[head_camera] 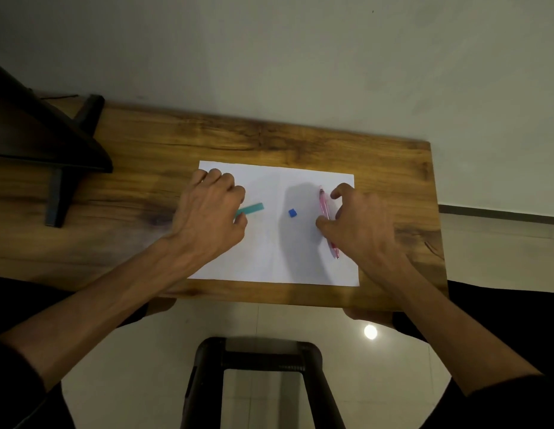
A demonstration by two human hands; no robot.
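Note:
A white sheet of paper (pixel 275 246) lies on the wooden table (pixel 269 137). My left hand (pixel 207 212) rests on the sheet's left part, its fingers curled and its thumb touching the near end of a teal strip (pixel 254 208). A small blue cube (pixel 293 213) sits alone at the sheet's middle. My right hand (pixel 359 224) hovers with curled fingers over a pink pen (pixel 324 205) that lies lengthwise near the sheet's right edge; thumb and forefinger are on either side of it. Whether the fingers touch the pen is unclear.
A dark monitor (pixel 37 131) on a black stand (pixel 59 196) occupies the table's far left. A pale wall rises behind the table. A black stool frame (pixel 260 366) stands on the tiled floor below the table's near edge.

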